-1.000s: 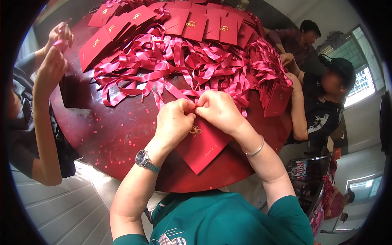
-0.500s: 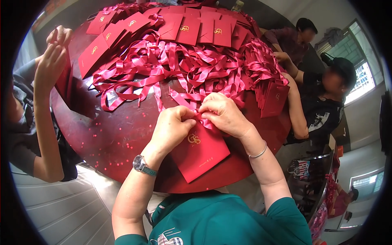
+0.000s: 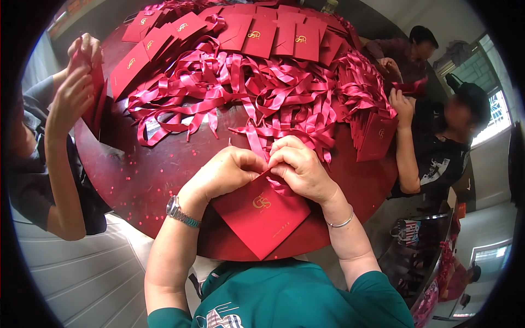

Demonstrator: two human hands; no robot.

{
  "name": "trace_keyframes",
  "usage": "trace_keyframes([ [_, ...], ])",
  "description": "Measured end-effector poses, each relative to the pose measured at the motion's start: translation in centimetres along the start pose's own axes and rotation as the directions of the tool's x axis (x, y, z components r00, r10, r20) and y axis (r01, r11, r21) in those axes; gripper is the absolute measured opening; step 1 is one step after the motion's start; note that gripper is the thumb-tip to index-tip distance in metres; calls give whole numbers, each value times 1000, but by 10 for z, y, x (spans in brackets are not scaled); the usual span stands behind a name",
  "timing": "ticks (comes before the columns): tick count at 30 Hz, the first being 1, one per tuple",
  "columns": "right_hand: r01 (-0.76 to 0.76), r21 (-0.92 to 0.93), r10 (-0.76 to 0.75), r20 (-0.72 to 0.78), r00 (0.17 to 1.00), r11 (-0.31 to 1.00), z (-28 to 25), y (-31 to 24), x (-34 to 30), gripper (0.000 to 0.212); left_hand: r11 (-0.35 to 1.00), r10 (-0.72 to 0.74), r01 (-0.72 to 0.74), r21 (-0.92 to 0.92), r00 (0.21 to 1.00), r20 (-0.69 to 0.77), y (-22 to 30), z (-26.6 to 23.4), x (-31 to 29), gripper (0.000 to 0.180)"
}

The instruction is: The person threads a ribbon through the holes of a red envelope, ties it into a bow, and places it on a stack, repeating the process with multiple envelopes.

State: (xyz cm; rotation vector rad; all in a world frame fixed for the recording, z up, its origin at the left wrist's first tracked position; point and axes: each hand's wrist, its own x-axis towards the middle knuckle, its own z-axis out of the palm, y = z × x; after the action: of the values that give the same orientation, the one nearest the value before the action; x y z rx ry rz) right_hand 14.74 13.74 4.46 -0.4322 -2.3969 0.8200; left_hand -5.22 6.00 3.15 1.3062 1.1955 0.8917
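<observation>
A flat red paper bag [image 3: 257,218] with a gold emblem lies at the near edge of the table, one corner pointing toward me. My left hand [image 3: 227,170] pinches its upper edge, fingers closed. Right beside it, my right hand [image 3: 303,170] is closed at the same spot, pinching a pink satin ribbon [image 3: 280,187]; a loop of it droops over the bag's front. The fingertips of both hands nearly meet, and what lies exactly between them is partly hidden.
A heap of pink ribbons [image 3: 273,98] covers the middle of the round red table [image 3: 158,180]. Behind it lie rows of red bags [image 3: 257,37], with another stack [image 3: 377,136] at right. Co-workers sit left and right; one at left holds a red bag [image 3: 97,98].
The bag has turned, and its near corner has shifted slightly right and toward me. Less ribbon shows between my hands. A co-worker at right has lifted a hand from the stack.
</observation>
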Motion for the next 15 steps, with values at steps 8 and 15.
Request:
trace_keyframes([
  [8, -67, 150, 49, 120, 992, 986, -8, 1, -2, 9, 951, 160, -126, 284, 982, -100, 1, 5, 0, 12],
  [15, -107, 190, 72, 184, 980, 976, -13, 3, -3, 7, 948, 195, -146, 284, 969, -151, -4, 10, 3, 10],
])
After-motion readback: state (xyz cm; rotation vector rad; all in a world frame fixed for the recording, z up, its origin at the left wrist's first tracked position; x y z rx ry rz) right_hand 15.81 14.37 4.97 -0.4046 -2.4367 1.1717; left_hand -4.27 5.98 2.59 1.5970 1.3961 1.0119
